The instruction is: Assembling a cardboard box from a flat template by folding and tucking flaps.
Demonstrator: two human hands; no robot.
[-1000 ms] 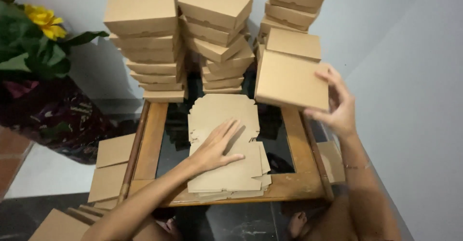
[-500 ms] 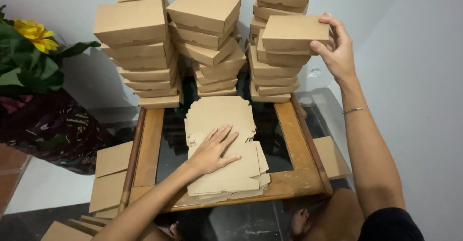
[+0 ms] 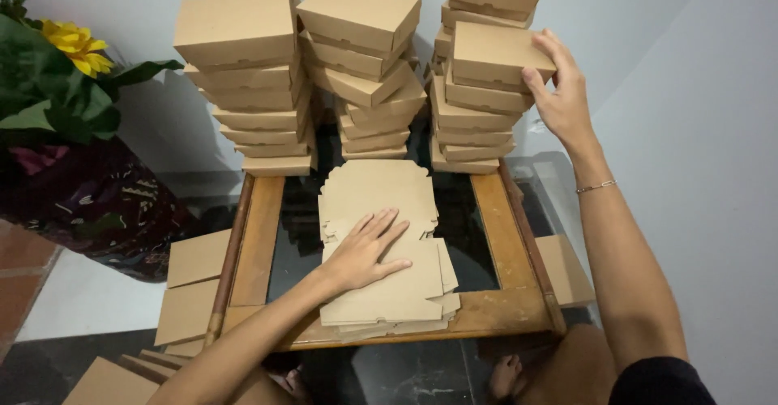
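My left hand [image 3: 362, 251] lies flat, fingers spread, on a pile of unfolded brown cardboard box blanks [image 3: 381, 211] in the middle of a small wood-framed glass table [image 3: 258, 235]. My right hand [image 3: 559, 89] reaches up and grips the right edge of a folded brown cardboard box [image 3: 494, 53] that rests on the right-hand stack of boxes [image 3: 470, 125]. Two more stacks of folded boxes stand at the back: a middle stack [image 3: 369, 65] and a left stack [image 3: 247, 81].
A sunflower and green leaves [image 3: 57, 73] above a dark patterned pot [image 3: 89, 202] stand at the left. More flat cardboard pieces [image 3: 190, 283] lie on the floor left of the table, and one [image 3: 567, 271] to its right. White walls close in behind and at the right.
My right hand has carried the folded box up and away from me and set it on top of the right stack. My left hand has stayed on the flat blanks.
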